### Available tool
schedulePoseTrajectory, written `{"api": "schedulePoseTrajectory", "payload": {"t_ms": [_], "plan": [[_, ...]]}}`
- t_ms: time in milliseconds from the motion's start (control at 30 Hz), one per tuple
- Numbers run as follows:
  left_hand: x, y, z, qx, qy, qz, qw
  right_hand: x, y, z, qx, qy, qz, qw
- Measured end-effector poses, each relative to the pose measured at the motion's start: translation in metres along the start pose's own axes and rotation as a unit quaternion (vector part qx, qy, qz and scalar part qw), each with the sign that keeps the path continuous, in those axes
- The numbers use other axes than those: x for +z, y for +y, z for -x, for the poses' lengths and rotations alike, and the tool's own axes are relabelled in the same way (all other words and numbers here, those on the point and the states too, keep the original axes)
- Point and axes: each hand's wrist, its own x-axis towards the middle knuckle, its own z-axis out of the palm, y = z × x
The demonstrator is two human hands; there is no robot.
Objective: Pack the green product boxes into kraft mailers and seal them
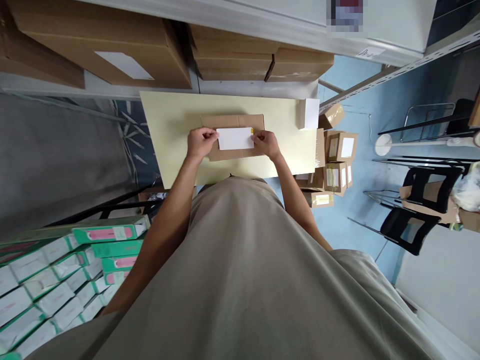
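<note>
The left hand [202,142] and right hand [266,143], thumbs and fingertips pinched together, grip opposite ends of a white sheet [235,139] over a brown cardboard box [233,155] on a pale yellow tabletop [176,145], with cartons [234,67] on a shelf [258,89] beyond.

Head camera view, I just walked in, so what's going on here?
The camera wearer's left hand and right hand have a white rectangular piece by its two short ends, a fingertip grip on each side. It is over the brown cardboard lying on a pale yellow tabletop; whether the two touch, I can't tell. A small white box stands apart at the tabletop's far right corner.
</note>
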Motion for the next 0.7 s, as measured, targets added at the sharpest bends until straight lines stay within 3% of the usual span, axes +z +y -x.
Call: {"api": "schedulePoseTrajectory", "payload": {"t_ms": [700], "plan": [[0.0038,0.0032,0.0041,-0.003,0.015,0.002,1.0,0.0041,0.0035,0.0048,-0.002,0.016,0.027,1.0]]}}
